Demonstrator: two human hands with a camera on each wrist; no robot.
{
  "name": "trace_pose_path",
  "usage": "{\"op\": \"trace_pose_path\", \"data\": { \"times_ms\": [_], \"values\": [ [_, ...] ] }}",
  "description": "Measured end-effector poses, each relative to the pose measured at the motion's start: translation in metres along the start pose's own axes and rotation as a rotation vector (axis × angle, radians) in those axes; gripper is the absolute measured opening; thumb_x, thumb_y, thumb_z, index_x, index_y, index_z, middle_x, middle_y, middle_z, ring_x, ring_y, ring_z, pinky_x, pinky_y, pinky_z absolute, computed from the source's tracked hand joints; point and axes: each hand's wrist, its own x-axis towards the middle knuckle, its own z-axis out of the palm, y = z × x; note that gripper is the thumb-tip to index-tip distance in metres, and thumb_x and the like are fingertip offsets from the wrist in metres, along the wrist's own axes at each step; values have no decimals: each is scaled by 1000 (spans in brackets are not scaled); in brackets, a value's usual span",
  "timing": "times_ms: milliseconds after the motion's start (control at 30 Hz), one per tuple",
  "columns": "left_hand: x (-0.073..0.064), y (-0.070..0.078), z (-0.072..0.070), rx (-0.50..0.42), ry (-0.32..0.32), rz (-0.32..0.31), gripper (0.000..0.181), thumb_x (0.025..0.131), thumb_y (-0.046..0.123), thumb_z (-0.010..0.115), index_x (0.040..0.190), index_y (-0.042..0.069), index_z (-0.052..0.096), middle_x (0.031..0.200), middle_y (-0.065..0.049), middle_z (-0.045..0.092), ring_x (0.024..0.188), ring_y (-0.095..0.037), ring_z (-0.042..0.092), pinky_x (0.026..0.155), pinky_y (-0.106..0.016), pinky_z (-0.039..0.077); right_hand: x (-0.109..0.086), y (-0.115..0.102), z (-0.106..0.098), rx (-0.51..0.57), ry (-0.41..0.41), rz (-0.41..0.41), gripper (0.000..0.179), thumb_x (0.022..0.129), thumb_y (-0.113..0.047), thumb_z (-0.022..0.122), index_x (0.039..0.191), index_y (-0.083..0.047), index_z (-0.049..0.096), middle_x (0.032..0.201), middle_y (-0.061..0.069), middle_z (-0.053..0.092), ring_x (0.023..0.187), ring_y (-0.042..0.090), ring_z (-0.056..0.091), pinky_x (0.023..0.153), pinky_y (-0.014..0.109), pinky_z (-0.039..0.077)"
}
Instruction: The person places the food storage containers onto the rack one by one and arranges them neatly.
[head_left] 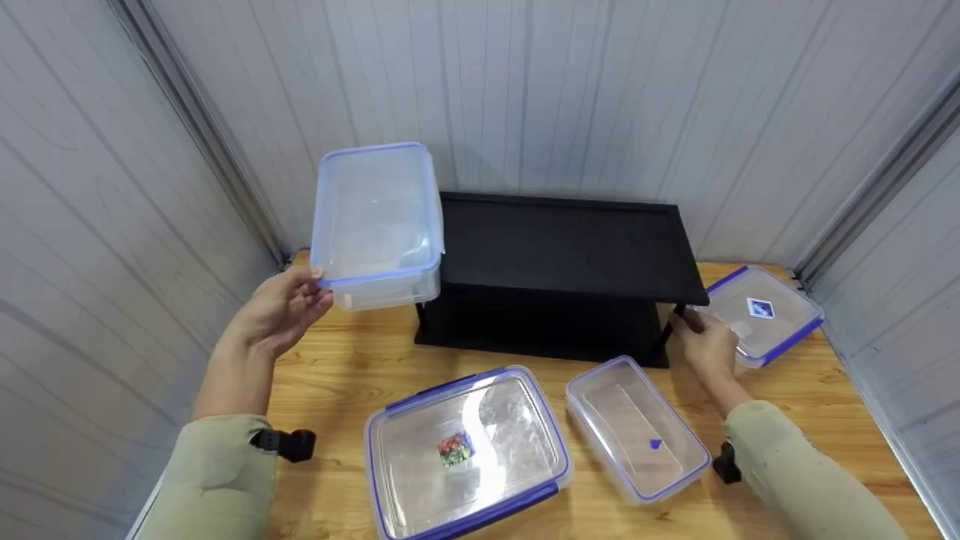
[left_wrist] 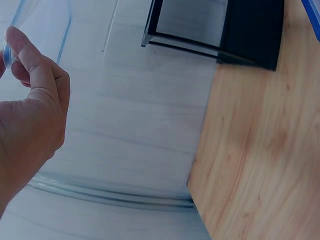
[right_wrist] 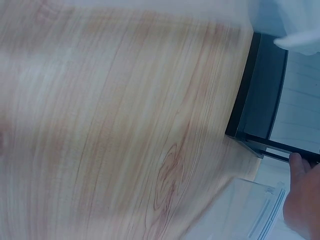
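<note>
My left hand [head_left: 281, 313] pinches the lower left corner of a clear plastic food container [head_left: 375, 214] with a blue rim. It is held up in the air, overlapping the left end of a black two-tier shelf [head_left: 562, 247] in the head view. Only part of this container shows in the left wrist view, at the upper left. On the other side, my right hand [head_left: 709, 351] grips the shelf at its right front post, just under the top board. In the right wrist view its fingers [right_wrist: 297, 167] lie on the black post [right_wrist: 280, 146].
A large clear container [head_left: 405, 487] with blue clips lies on the wooden table [head_left: 337, 390] in front. Beside it rests a smaller blue-rimmed container [head_left: 630, 427]. Another clear container [head_left: 787, 330] with a blue label sits right of the shelf. Pale panel walls [head_left: 555, 97] enclose the table.
</note>
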Motion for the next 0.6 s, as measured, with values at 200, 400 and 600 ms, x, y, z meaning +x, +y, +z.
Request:
{"op": "trace_pose_path", "data": {
  "times_ms": [200, 400, 600],
  "values": [
    [16, -6, 14, 26, -8, -12, 7, 94, 5, 56, 96, 0, 52, 78, -5, 55, 69, -13, 58, 67, -18, 55, -1, 0, -1, 11, -9, 14, 28, 88, -22, 70, 109, -4, 72, 107, 18, 70, 107, 37, 63, 92, 48, 49],
    [31, -13, 27, 54, -46, -25, 14, 94, 8, 57, 103, 0, 49, 81, -5, 55, 70, -12, 58, 68, -17, 55, -1, 0, -2, 9, -3, 6, 26, 88, -23, 70, 107, -5, 73, 107, 18, 70, 106, 38, 63, 92, 49, 48],
    [45, -20, 41, 42, -57, -49, 16, 94, 8, 57, 104, -1, 49, 79, -5, 55, 68, -13, 59, 68, -18, 55, -2, 0, -4, 8, -10, 9, 27, 89, -22, 69, 109, -4, 72, 108, 18, 69, 106, 37, 63, 92, 49, 49]
  ]
}}
